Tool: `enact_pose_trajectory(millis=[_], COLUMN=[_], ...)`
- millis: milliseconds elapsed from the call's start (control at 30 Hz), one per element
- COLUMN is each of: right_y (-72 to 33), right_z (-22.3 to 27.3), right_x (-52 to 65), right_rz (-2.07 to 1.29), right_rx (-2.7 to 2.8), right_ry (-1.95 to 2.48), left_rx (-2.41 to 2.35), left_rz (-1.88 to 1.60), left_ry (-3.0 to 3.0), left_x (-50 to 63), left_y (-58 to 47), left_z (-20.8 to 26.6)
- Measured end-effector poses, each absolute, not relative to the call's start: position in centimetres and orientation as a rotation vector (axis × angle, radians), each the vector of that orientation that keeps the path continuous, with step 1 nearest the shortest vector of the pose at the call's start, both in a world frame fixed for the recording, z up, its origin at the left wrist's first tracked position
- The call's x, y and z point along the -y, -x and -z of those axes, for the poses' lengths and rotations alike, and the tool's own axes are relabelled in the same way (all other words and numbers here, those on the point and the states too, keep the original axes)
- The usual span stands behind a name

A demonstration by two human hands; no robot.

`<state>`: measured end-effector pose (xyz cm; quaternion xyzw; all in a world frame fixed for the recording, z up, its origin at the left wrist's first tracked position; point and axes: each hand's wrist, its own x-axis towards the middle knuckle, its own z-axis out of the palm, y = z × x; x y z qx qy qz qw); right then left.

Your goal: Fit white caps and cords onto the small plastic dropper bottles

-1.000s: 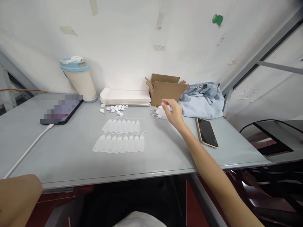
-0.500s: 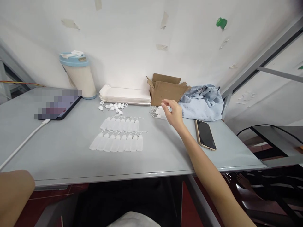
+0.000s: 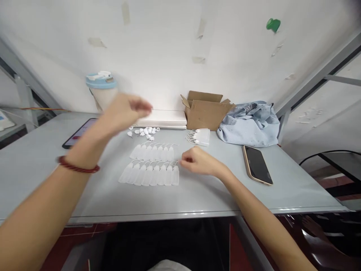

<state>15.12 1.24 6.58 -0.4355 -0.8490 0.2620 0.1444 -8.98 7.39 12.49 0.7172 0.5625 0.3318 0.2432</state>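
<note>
A grey tabletop (image 3: 203,199) carries everything; along its back, right to left, sit a cloth (image 3: 249,128), a box (image 3: 208,116) and a white stack (image 3: 167,118). The left hand (image 3: 129,110) hovers before the stack, blurred; cannot tell whether it grips anything. The right hand (image 3: 199,161), fingers curled, is at the right end of two rows of corded pieces (image 3: 153,176); its hold is unclear. White caps (image 3: 147,131) lie behind the rows

The blurred left hand (image 3: 126,113) partly covers one flat white stack (image 3: 165,118). The right hand (image 3: 183,160), curled, is just beside translucent bottle-shaped tags (image 3: 155,176) on the grey table (image 3: 208,197).
</note>
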Motion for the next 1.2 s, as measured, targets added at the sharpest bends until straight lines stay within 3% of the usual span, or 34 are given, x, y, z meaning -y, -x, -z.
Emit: enact_pose_trajectory(millis=[200,333,767,1000,1200], right_y=[-13.9,-13.8,-13.8,-14.6,-14.4], right_z=[-6.2,-6.1,-6.6,-6.4,-6.4], right_x=[-0.1,-0.3,-0.1,-0.9,-1.4], right_rz=[-0.764,-0.754,-1.107,-1.017,-0.667], right_rx=[2.563,2.591,2.541,2.448,2.223], right_ry=[1.316,1.381,1.582,1.554,1.35], left_rx=[-1.62,-1.61,-1.666,-1.683,-1.402], left_rz=[-0.642,-0.588,-0.598,-0.757,-0.935], left_ry=[-2.25,-2.345,-2.377,-2.126,-1.679], left_x=[-10.2,-10.8,-11.1,-10.2,-6.9], left_y=[9.6,10.1,10.1,10.2,7.9], left_z=[-5.9,-4.0,-3.1,-3.9,-5.7])
